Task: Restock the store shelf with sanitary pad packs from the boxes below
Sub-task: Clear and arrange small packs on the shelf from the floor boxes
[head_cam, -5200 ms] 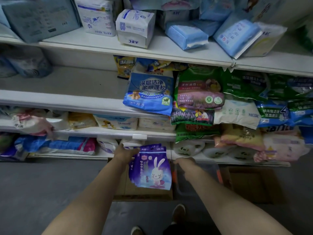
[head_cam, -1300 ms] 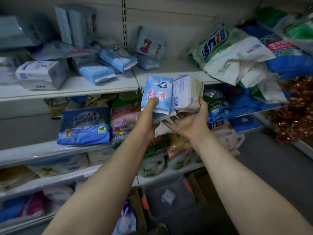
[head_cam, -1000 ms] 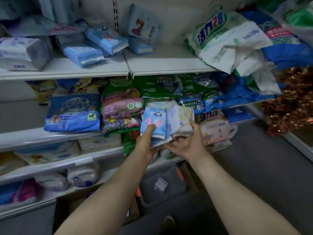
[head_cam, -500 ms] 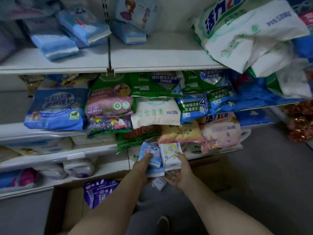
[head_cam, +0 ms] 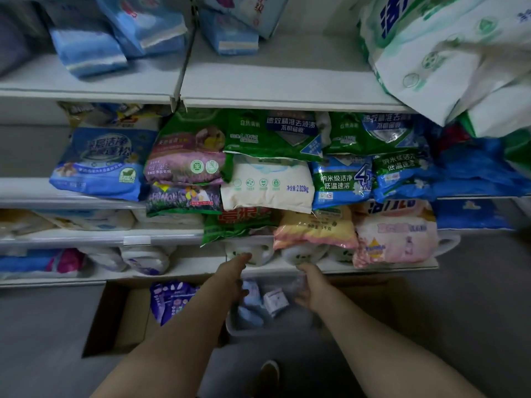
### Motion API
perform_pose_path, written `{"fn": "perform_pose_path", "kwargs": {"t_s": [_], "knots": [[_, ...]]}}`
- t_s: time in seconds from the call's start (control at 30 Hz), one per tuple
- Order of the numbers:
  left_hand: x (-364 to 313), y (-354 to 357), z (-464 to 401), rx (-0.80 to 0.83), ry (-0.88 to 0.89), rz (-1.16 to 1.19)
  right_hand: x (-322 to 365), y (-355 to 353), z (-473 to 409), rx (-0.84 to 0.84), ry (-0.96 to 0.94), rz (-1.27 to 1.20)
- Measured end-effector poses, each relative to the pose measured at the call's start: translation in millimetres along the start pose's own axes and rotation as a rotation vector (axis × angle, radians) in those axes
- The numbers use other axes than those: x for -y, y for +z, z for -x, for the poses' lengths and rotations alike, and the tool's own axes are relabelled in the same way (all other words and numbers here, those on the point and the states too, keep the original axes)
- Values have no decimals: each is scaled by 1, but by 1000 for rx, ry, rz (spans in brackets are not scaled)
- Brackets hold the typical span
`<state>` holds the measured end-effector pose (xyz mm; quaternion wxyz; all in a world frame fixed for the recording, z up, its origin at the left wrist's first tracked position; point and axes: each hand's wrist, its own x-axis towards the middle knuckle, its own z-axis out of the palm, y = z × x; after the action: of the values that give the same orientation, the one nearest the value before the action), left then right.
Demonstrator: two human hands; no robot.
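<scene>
While both arms reach down, the left hand [head_cam: 233, 278] and right hand [head_cam: 311, 285] hang released over a grey bin [head_cam: 244, 330] holding small pad packs [head_cam: 267, 301] below the shelf [head_cam: 184, 270].

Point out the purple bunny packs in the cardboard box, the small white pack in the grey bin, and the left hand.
purple packs [head_cam: 169, 300]: head view, front face of the bundle.
small white pack [head_cam: 275, 300]: head view, its top face.
left hand [head_cam: 234, 275]: head view, back of the hand.
</scene>
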<state>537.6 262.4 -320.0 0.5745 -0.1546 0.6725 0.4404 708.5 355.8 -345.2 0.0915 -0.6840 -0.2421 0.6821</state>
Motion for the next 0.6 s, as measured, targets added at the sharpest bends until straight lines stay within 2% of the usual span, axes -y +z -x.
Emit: {"fn": "perform_pose_path", "kwargs": {"t_s": [0.07,0.17,0.27,0.47,0.6], "knots": [[-8,2,10,2,40,21,18,8,11,26,-72,26],[-30,8,29,20,122,62,58,26,52,152,-263,110],[-66,17,56,81,250,126,99,47,84,179,-451,118],[-154,20,136,107,658,222,177,98,181,288,-872,56],[-203,11,184,135,831,354,219,132,233,294,-1001,-60]]}}
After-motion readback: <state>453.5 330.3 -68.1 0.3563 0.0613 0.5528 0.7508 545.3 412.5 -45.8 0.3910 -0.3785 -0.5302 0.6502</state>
